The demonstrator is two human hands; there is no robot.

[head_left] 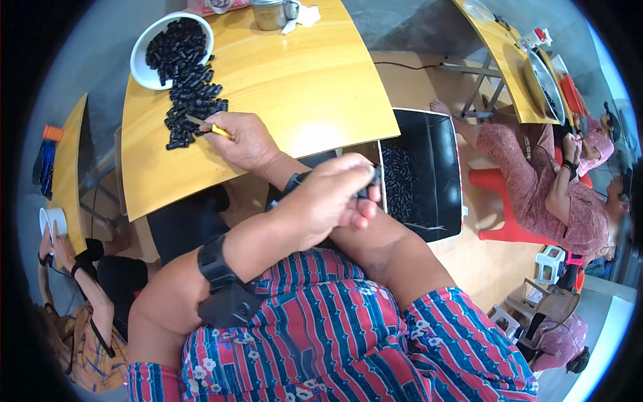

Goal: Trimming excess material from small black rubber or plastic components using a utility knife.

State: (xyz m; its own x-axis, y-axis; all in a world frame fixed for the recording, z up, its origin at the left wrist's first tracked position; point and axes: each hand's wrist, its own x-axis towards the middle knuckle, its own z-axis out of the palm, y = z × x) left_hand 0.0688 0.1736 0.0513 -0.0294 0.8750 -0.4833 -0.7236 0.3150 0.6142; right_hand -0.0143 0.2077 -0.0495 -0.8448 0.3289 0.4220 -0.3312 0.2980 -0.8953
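Note:
My arms are crossed, the left over the right. My left hand (338,197) is closed on a small black plastic part (376,175), beside the open box (439,181) on the right. Inside that box lie many small black parts (398,177). Over the table's left side, my right hand (244,141) grips a small knife with a yellow handle (220,130). Its blade reaches over a pile of short black cylindrical parts (194,97) on the yellow wooden table (288,87). The pile spills from a tilted white bowl (138,60) holding more of them.
A metal mug (269,15) and white tissue (305,17) stand at the table's far edge. On the right, a person sits on a red stool (492,184) by another table (495,40). Another person's hands (57,248) hold a white container (53,218) at the left.

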